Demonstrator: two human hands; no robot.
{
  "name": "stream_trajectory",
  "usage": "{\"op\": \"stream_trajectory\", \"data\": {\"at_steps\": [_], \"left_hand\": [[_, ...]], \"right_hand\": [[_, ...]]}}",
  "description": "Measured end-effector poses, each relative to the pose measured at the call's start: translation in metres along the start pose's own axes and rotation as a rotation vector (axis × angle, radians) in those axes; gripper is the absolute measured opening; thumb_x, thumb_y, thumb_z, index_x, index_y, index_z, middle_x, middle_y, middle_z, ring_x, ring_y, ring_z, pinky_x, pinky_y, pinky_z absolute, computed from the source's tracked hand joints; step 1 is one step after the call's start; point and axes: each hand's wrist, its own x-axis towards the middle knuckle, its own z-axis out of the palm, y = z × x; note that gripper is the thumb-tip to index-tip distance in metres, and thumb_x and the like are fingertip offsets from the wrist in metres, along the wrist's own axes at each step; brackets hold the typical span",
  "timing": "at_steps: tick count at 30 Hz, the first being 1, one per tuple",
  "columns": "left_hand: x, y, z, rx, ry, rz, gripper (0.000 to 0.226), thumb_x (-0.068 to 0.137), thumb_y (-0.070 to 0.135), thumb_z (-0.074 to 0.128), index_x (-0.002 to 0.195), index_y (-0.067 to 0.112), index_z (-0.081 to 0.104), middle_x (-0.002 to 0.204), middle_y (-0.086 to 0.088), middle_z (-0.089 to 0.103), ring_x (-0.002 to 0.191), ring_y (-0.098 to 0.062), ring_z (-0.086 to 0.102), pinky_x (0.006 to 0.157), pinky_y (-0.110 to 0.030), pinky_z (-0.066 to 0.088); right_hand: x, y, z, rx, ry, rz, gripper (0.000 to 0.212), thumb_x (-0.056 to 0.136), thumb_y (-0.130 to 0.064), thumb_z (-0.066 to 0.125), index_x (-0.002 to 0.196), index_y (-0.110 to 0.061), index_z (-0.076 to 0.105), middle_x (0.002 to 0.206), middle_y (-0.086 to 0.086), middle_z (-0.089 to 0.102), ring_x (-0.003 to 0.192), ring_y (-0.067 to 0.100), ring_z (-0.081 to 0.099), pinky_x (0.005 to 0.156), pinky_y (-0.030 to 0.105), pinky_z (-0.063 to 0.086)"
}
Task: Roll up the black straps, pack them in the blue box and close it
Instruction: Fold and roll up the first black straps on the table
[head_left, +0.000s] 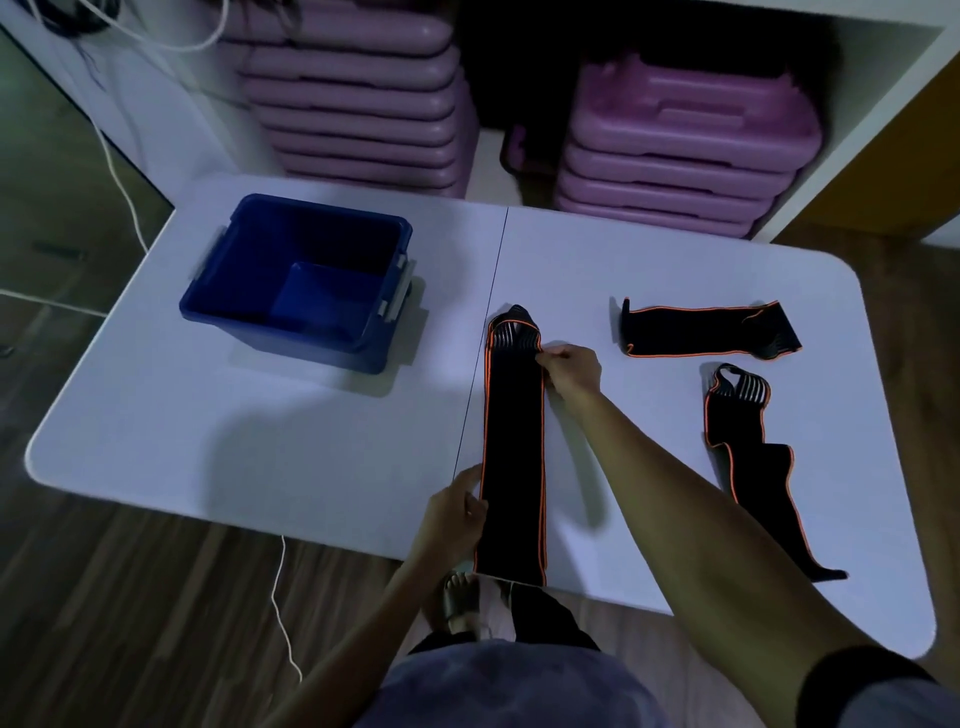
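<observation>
1. At the far left of the white surface (156, 415) I see the blue box (296, 280), open, with nothing visible inside it, well apart from both hands.
2. My left hand (457, 514) sits at the near edge of the surface, fingers closed on the left border of the long black strap (511, 441) near its lower end.
3. That strap lies flat and straight, running away from me, its near end hanging just over the surface edge and its ribbed far end curled up slightly.
4. My right hand (571, 371) pinches the strap's right orange edge close to the ribbed end.
5. Right of that hand, a second strap (709, 332) lies crosswise, untouched.
6. Nearer me on the right, a third strap (763, 467) lies unrolled, angled toward the surface edge, beside my right forearm.
</observation>
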Motion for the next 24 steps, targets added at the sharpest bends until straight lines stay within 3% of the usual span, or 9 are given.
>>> {"op": "stream_trajectory", "data": {"at_steps": [5,8,11,13,15,18,20,22,24], "left_hand": [[0.003,-0.002,0.000,0.069,-0.080,-0.004,0.058,0.083,0.005,0.043,0.136,0.030,0.040,0.049,0.005,0.050,0.040,-0.006,0.046,0.048,-0.025,0.038],[0.006,-0.005,-0.002,0.061,-0.125,0.014,0.060,0.082,0.006,0.048,0.137,0.028,0.037,0.058,-0.009,0.062,0.053,-0.021,0.061,0.055,-0.039,0.051],[0.007,-0.008,-0.004,0.061,-0.156,0.043,0.062,0.082,0.006,0.053,0.138,0.025,0.034,0.065,-0.012,0.065,0.062,-0.024,0.065,0.063,-0.044,0.053],[0.008,-0.009,-0.005,0.068,-0.168,0.053,0.066,0.081,0.008,0.056,0.140,0.024,0.032,0.065,-0.008,0.065,0.063,-0.021,0.065,0.064,-0.042,0.053],[0.008,-0.008,-0.005,0.075,-0.163,0.054,0.067,0.082,0.008,0.056,0.142,0.023,0.030,0.062,-0.003,0.062,0.061,-0.018,0.063,0.061,-0.039,0.051],[0.008,-0.007,-0.004,0.075,-0.157,0.036,0.064,0.085,0.006,0.052,0.142,0.025,0.030,0.055,0.004,0.053,0.053,-0.011,0.054,0.055,-0.028,0.042],[0.010,-0.008,-0.003,0.069,-0.153,0.026,0.063,0.086,0.006,0.049,0.141,0.029,0.031,0.058,-0.003,0.056,0.057,-0.018,0.058,0.058,-0.031,0.043],[0.015,-0.010,-0.002,0.072,-0.145,0.009,0.062,0.085,0.007,0.046,0.141,0.031,0.032,0.065,-0.011,0.061,0.066,-0.026,0.063,0.062,-0.039,0.048],[0.019,-0.011,0.000,0.079,-0.132,0.003,0.061,0.086,0.008,0.045,0.141,0.032,0.032,0.069,-0.012,0.063,0.069,-0.028,0.064,0.066,-0.044,0.051]], "right_hand": [[0.000,0.000,0.003,-0.147,-0.047,0.002,0.018,0.081,-0.030,0.059,0.085,-0.019,0.073,0.092,-0.002,0.071,0.091,0.018,0.063,0.084,0.034,0.051],[0.002,-0.001,0.002,-0.209,-0.065,0.026,0.027,0.082,-0.026,0.060,0.089,-0.003,0.072,0.094,0.010,0.071,0.093,0.025,0.065,0.087,0.038,0.052],[0.002,-0.008,0.001,-0.212,-0.133,0.051,0.027,0.078,-0.025,0.063,0.077,0.003,0.066,0.079,0.010,0.063,0.078,0.023,0.060,0.074,0.031,0.048],[0.000,-0.012,0.001,-0.217,-0.178,0.072,0.026,0.077,-0.023,0.064,0.060,-0.008,0.051,0.067,0.004,0.052,0.068,0.020,0.052,0.062,0.028,0.039],[0.000,-0.012,0.001,-0.217,-0.180,0.072,0.028,0.078,-0.023,0.063,0.058,-0.012,0.046,0.065,0.003,0.049,0.067,0.020,0.050,0.059,0.028,0.036],[0.002,-0.008,0.004,-0.199,-0.099,0.049,0.025,0.081,-0.023,0.060,0.079,0.001,0.067,0.079,0.010,0.062,0.073,0.022,0.058,0.069,0.030,0.047],[0.003,-0.007,0.007,-0.158,-0.043,0.054,0.021,0.082,-0.023,0.060,0.090,-0.007,0.071,0.091,0.006,0.068,0.077,0.018,0.062,0.080,0.034,0.052],[0.004,-0.006,0.009,-0.111,-0.014,0.048,0.010,0.083,-0.027,0.062,0.085,-0.022,0.070,0.091,-0.002,0.068,0.086,0.018,0.063,0.086,0.033,0.051],[0.007,-0.008,0.011,-0.093,0.001,0.043,0.009,0.083,-0.030,0.063,0.084,-0.025,0.070,0.091,-0.006,0.069,0.092,0.019,0.065,0.090,0.035,0.051]]}}
